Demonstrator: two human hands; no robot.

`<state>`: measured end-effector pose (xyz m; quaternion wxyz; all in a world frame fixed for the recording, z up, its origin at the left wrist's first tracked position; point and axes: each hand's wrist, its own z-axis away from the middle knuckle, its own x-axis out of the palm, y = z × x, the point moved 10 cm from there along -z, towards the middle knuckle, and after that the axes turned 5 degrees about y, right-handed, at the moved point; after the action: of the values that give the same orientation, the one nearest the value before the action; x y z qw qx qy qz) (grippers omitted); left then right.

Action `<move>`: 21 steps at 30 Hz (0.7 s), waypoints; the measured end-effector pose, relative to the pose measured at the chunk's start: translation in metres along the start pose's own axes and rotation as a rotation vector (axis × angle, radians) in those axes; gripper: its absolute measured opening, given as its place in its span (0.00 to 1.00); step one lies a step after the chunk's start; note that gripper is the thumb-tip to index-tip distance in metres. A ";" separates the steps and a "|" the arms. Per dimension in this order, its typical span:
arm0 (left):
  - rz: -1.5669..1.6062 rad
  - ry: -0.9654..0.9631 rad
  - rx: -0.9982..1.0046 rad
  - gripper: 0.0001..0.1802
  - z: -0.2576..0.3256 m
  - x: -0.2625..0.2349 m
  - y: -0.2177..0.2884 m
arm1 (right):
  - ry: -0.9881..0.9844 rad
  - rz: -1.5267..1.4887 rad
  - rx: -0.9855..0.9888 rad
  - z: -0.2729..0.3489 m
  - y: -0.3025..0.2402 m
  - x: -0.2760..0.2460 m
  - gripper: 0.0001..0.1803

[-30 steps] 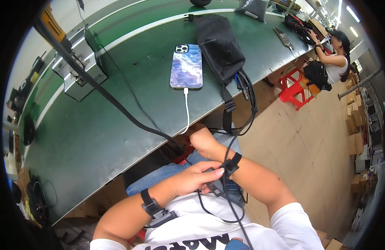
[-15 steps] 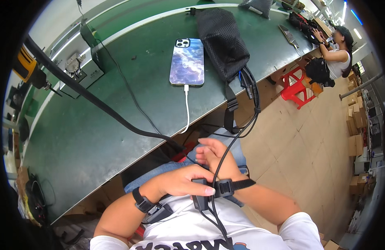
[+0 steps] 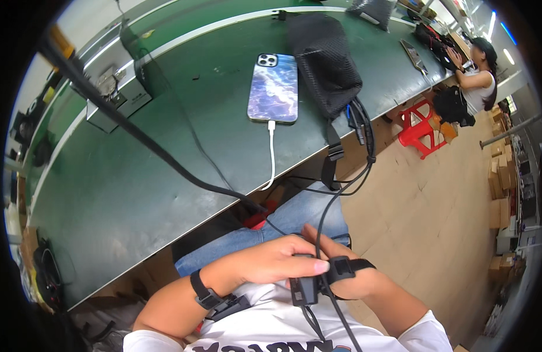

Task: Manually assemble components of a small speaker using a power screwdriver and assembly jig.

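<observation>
My left hand (image 3: pixel 271 263) lies across my lap, near my chest, its fingers curled loosely over a small black device (image 3: pixel 305 288) that sits against my right wrist. The thumb and fingertips press on the device's top edge, so the grip is narrow and closed on it. My right hand (image 3: pixel 326 249) is turned palm up just behind, fingers half open and holding nothing that I can make out; a black strap (image 3: pixel 348 268) wraps its wrist, and the device touches that strap. A black cable (image 3: pixel 326 217) runs from the device up past my fingers toward the table edge. A second black strap with a buckle (image 3: pixel 206 291) circles my left wrist.

Farther off, the green table (image 3: pixel 136 193) carries a phone in a blue marbled case (image 3: pixel 274 88), face down, with a white charging cable (image 3: pixel 272 152) plugged into its near end. Just right of the phone lies a black mesh bag (image 3: pixel 326 61). A person (image 3: pixel 479 76) sits at the far right, near a red stool (image 3: pixel 420 126).
</observation>
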<state>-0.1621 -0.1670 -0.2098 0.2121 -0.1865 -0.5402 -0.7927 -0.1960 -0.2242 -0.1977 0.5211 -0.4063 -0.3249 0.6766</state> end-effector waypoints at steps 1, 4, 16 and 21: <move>-0.003 -0.056 -0.026 0.18 -0.003 0.010 0.002 | 0.000 -0.049 0.059 0.008 0.001 -0.002 0.42; -0.141 -0.186 0.179 0.17 0.002 0.030 0.026 | -0.081 0.452 -0.160 0.024 -0.030 0.005 0.36; -0.058 -0.417 0.319 0.22 -0.001 0.089 0.054 | -0.554 0.674 -0.128 0.023 -0.179 0.070 0.41; -0.091 0.049 0.258 0.19 0.026 -0.013 0.000 | -0.481 -0.006 0.470 0.254 -0.012 -0.140 0.16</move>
<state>-0.1492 -0.1413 -0.2080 0.2111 -0.1138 -0.6401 -0.7299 -0.3988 -0.3614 -0.0410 0.5108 -0.1029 -0.2750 0.8080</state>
